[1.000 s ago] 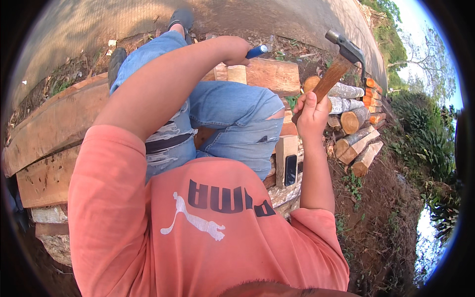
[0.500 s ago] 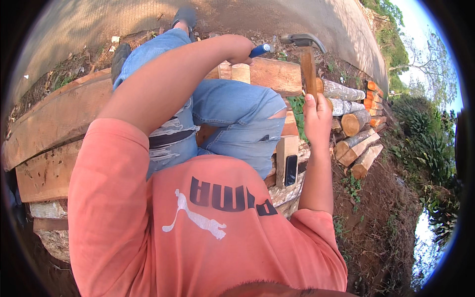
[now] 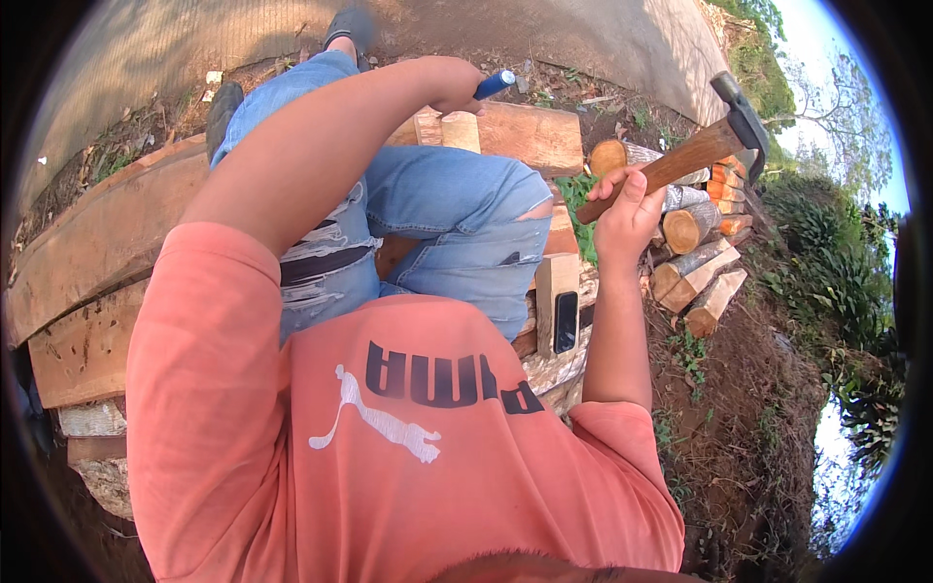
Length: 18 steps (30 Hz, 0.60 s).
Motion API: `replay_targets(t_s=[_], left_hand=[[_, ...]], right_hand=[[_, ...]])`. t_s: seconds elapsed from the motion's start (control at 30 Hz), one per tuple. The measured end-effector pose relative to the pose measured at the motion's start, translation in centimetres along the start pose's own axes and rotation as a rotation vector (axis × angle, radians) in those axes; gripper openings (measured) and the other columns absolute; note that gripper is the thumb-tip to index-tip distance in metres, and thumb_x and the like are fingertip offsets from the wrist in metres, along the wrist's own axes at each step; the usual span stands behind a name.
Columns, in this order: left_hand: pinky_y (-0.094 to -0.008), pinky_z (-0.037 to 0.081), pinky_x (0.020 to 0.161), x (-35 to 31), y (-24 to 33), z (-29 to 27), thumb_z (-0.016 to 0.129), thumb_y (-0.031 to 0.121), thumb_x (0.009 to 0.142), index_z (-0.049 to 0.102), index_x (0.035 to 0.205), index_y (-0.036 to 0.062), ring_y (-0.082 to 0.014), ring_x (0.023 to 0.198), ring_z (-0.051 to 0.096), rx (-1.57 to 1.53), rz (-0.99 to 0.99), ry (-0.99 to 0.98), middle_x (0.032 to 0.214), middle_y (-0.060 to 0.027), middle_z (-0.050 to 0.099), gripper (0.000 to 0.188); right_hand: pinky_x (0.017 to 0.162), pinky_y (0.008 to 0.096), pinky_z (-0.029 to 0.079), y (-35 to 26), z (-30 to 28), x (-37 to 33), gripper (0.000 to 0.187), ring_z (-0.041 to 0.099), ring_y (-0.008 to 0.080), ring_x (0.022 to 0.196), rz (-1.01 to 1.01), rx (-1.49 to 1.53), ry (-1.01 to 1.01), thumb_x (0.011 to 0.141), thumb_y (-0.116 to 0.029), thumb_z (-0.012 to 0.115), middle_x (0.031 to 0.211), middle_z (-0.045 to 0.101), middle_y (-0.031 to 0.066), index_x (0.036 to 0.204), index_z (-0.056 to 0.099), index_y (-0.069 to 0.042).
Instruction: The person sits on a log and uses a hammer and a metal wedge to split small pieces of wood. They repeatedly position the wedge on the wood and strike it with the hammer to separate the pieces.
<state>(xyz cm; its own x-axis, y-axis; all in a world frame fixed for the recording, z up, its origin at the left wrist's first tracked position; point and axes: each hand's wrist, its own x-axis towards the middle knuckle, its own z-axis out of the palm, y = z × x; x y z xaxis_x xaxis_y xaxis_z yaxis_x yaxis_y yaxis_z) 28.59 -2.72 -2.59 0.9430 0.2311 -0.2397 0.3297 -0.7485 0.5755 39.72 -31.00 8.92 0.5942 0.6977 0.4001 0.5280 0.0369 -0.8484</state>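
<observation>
My left hand [image 3: 453, 84] is closed around a blue-handled tool [image 3: 496, 85]. Its pale round end sticks out past my fist, and my forearm and hand hide its lower part. Beneath that hand lies a sawn wooden block [image 3: 530, 136], with a lighter upright strip of wood [image 3: 461, 131] beside it. On the right, my right hand [image 3: 627, 219] grips a claw hammer [image 3: 675, 167] near the lower end of its wooden handle. The hammer slants up to the right, its dark metal head well apart from the blue handle. Some fingers of the right hand look loosely spread along the handle.
My jeans-clad legs [image 3: 457, 209] straddle the timber. Long planks [image 3: 117, 223] lie to the left. A dark phone [image 3: 565, 322] rests on a wooden piece by my right side. Cut logs [image 3: 685, 228] are stacked at right, near bushes [image 3: 826, 253]. A paved road [image 3: 544, 34] runs beyond.
The hammer has swung from upright to a slant toward the right, its head now farther from my left hand. The left hand keeps its hold on the blue-handled tool, nearly unmoved.
</observation>
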Motion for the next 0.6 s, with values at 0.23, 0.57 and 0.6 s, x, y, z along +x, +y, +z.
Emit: replay_targets(t_s=[0.23, 0.57, 0.6], left_hand=[[-0.0525, 0.053, 0.096, -0.2, 0.8, -0.4, 0.067, 0.043, 0.103, 0.072, 0.123, 0.0064, -0.0386, 0.111, 0.071, 0.004, -0.040, -0.060, 0.115, -0.0180, 0.076, 0.042], [-0.0523, 0.053, 0.097, 0.3, 0.2, 0.2, 0.067, 0.045, 0.103, 0.072, 0.123, 0.0071, -0.0388, 0.112, 0.071, 0.006, -0.056, -0.079, 0.115, -0.0179, 0.076, 0.043], [-0.0522, 0.053, 0.097, 0.3, 0.1, 0.2, 0.067, 0.045, 0.103, 0.071, 0.124, 0.0072, -0.0389, 0.113, 0.071, 0.006, -0.072, -0.092, 0.116, -0.0180, 0.076, 0.043]], right_hand=[[0.068, 0.0403, 0.052, 0.4, -0.9, -1.0, 0.033, 0.065, 0.0285, 0.071, 0.202, -0.348, -0.167, 0.112, -0.034, 0.057, 0.077, 0.064, 0.0119, 0.116, 0.057, -0.002], [0.062, 0.0326, 0.049, -3.9, -0.5, 1.5, 0.030, 0.062, 0.0118, 0.068, 0.155, -0.330, -0.104, 0.115, -0.031, 0.053, 0.069, 0.057, 0.0013, 0.099, 0.057, -0.006], [0.062, 0.0326, 0.049, -3.7, 0.2, 1.0, 0.031, 0.062, 0.0119, 0.068, 0.124, -0.234, -0.075, 0.115, -0.032, 0.052, 0.069, 0.057, 0.0007, 0.099, 0.057, -0.006]])
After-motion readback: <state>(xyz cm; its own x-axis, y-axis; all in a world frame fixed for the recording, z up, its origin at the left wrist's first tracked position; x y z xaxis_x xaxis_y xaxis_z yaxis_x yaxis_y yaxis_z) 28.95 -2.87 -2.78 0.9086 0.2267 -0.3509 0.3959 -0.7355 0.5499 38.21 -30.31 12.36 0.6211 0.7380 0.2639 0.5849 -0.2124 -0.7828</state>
